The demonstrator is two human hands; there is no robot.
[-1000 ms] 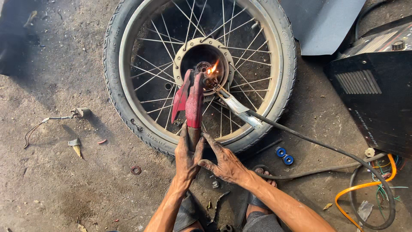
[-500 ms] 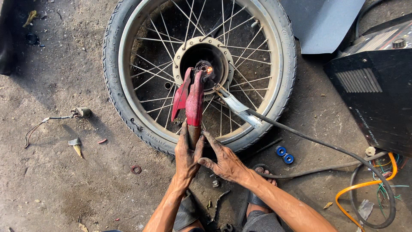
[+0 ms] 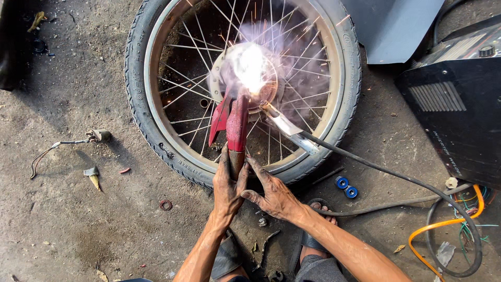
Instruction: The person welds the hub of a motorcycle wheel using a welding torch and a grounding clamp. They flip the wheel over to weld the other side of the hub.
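A spoked wheel with a black tyre (image 3: 136, 99) lies flat on the dirt floor. At its hub (image 3: 250, 70) a bright white arc burns, throwing sparks and smoke. A red welding electrode holder (image 3: 236, 122) points at the hub. My left hand (image 3: 228, 184) grips the holder's handle from below. My right hand (image 3: 274, 193) rests beside it, fingers touching the handle and the tyre's edge. A metal ground clamp (image 3: 288, 130) with a black cable lies across the spokes to the right of the holder.
A black welding machine (image 3: 459, 115) stands at the right, with orange and black cables (image 3: 449, 230) coiled below it. Two blue rings (image 3: 346, 187) lie near the tyre. A grey sheet (image 3: 391, 26) sits top right. Small scraps and a wire (image 3: 57, 149) lie at left.
The small glow at the hub has flared into a large bright arc with sparks and smoke. Hands and holder stay in nearly the same place.
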